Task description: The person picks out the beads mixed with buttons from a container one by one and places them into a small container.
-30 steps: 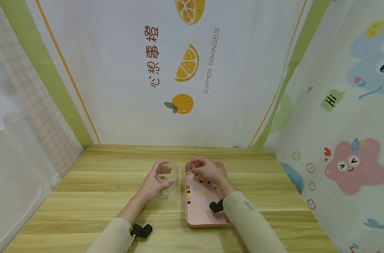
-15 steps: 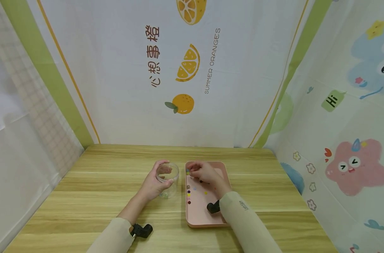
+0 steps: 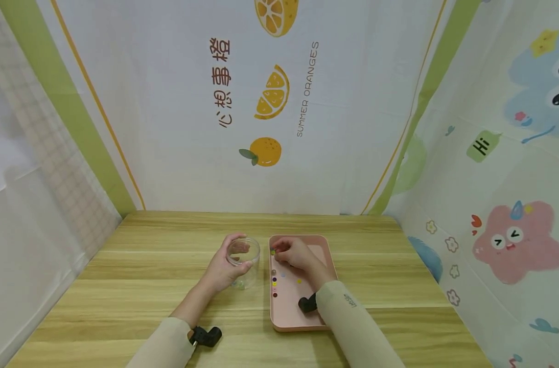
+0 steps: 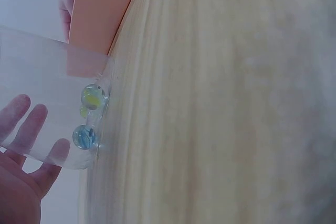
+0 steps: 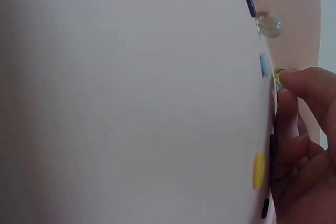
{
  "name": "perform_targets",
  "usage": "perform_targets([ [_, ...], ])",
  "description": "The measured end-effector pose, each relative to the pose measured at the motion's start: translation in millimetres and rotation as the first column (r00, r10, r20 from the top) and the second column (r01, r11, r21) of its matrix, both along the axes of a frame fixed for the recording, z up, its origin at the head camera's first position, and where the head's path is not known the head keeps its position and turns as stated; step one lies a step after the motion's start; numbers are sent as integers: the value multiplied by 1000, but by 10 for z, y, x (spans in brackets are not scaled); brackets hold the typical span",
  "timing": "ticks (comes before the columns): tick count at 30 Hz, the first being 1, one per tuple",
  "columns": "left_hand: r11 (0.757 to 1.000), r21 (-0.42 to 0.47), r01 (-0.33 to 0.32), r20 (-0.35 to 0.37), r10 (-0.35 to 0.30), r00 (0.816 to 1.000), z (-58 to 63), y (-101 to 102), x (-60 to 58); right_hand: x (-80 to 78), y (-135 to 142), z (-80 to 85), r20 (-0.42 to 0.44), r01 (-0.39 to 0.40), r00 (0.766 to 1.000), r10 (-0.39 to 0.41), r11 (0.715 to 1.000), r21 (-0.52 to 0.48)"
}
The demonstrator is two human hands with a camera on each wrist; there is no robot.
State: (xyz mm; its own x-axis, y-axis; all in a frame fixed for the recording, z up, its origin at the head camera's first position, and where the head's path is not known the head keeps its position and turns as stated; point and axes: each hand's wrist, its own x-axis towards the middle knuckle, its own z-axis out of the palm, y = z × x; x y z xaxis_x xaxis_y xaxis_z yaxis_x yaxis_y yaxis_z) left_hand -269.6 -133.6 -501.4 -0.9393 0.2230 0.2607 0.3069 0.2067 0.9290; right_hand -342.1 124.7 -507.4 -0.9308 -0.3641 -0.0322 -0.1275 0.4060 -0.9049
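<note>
My left hand (image 3: 226,266) grips a clear plastic jar (image 3: 251,276), its fingers and thumb round the side near the rim. A few glass marbles (image 4: 93,97), yellow-green and blue, lie in the bottom. Over the pink tray (image 3: 298,314), my right hand (image 3: 299,255) reaches to the left wall near the far corner. In the right wrist view its thumb and finger pinch a green-yellow marble (image 5: 278,78), partly covered by the fingertips. A pale glass marble (image 5: 270,25) rests along the same wall, among small flat buttons.
Buttons lie along the tray's left wall, including a dark button (image 3: 275,295). A yellow button (image 3: 299,281) and a light blue button (image 3: 283,275) lie further in. The tray stands on a wood-grain table (image 3: 169,245), to the right of the jar.
My right hand has shifted slightly left and nearer to me, its fingertips coming down at the tray's left wall. My left hand and the jar have stayed put.
</note>
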Motion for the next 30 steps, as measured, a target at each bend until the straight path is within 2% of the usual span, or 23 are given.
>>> perform_targets([
  [7,1000,0,0,-7,0,1000,-12,3,-13,-10,4,-30,-30,19,999,-18,999,46],
  [18,1000,2,3,-3,-3,1000,7,6,-1,12,4,-6,-35,32,999,-30,998,58],
  [30,1000,-2,-3,-4,3,1000,8,4,-2,-18,-6,-70,-52,49,998,-45,996,74],
])
